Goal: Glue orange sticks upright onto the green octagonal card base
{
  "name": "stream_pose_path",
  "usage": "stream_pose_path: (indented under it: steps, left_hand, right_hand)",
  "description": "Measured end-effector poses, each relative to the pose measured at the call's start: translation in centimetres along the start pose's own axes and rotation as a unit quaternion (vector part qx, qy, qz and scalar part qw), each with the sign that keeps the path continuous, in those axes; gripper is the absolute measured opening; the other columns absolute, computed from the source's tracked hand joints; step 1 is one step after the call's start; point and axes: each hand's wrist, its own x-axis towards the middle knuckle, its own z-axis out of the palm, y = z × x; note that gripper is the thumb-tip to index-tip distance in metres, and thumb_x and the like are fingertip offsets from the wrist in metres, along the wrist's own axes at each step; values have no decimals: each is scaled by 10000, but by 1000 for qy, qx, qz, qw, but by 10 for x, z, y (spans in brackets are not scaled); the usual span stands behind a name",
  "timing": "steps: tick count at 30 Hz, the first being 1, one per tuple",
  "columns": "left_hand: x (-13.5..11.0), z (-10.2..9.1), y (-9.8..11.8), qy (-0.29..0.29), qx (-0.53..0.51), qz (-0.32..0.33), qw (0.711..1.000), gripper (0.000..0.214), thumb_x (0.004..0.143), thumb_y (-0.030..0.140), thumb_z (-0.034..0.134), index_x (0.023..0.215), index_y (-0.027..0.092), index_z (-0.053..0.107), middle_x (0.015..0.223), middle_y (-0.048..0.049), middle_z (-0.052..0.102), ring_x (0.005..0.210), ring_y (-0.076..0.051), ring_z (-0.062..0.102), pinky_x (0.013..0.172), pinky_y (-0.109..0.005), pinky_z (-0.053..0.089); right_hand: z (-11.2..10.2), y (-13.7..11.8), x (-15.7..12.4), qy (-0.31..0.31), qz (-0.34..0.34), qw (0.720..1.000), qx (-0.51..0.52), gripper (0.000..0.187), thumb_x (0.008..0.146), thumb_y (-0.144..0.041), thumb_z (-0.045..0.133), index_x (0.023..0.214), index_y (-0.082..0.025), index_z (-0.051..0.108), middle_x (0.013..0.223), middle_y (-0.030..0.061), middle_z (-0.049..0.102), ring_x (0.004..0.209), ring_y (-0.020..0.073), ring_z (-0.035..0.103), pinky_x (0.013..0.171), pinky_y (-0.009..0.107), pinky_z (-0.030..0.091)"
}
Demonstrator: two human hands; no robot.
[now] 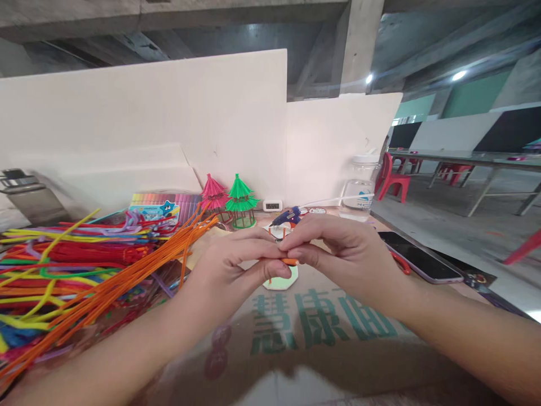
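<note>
My left hand (239, 262) and my right hand (342, 245) meet at the fingertips in mid-air, both closed in a pinch. Between them shows a short orange pipe cleaner piece (291, 261); the fingers hide most of it. Just below and behind is a pale green octagonal base (282, 281), partly covered by my hands, with small orange bits standing on it. A blue glue gun (286, 217) lies beyond my fingers. At the left, a long bundle of orange pipe cleaners (139, 270) stretches over a pile of multicoloured pipe cleaners (46, 276).
A pink pagoda model (214, 193) and a green pagoda model (242, 200) stand near the white partition. Further right are a small digital clock (273, 205) and a clear water bottle (357, 189). A phone (418, 256) lies by the table's right edge, near a red-orange loop (400, 263).
</note>
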Motion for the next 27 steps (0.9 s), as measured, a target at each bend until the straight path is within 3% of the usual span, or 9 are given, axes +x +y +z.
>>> stream_pose_path:
  steps: [17, 22, 27]
  left_hand:
    - [3, -4, 3, 12, 53, -1, 999, 91, 890, 261, 727, 813, 234, 768, 827, 25, 722, 761, -113, 678, 681, -209, 502]
    - [5, -9, 2, 42, 98, 16, 994, 42, 878, 232, 740, 860, 232, 778, 837, 20, 711, 756, -100, 666, 674, -180, 509]
    - [6, -18, 2, 69, 229, 82, 967, 84, 912, 245, 701, 923, 210, 776, 828, 3, 689, 720, -102, 648, 624, -187, 497]
  right_hand:
    - [0, 5, -4, -15, 14, 1000, 17, 78, 923, -166, 676, 936, -223, 729, 859, -35, 715, 812, 83, 646, 755, 206, 500]
    - [-4, 3, 0, -14, 96, 993, 75, 133, 972, -281, 598, 878, -206, 654, 791, -36, 663, 727, 94, 615, 678, 223, 508]
    - [-9, -1, 5, -84, 145, 986, -11, 141, 910, -293, 672, 811, -196, 696, 756, -28, 685, 722, 111, 615, 640, 228, 456]
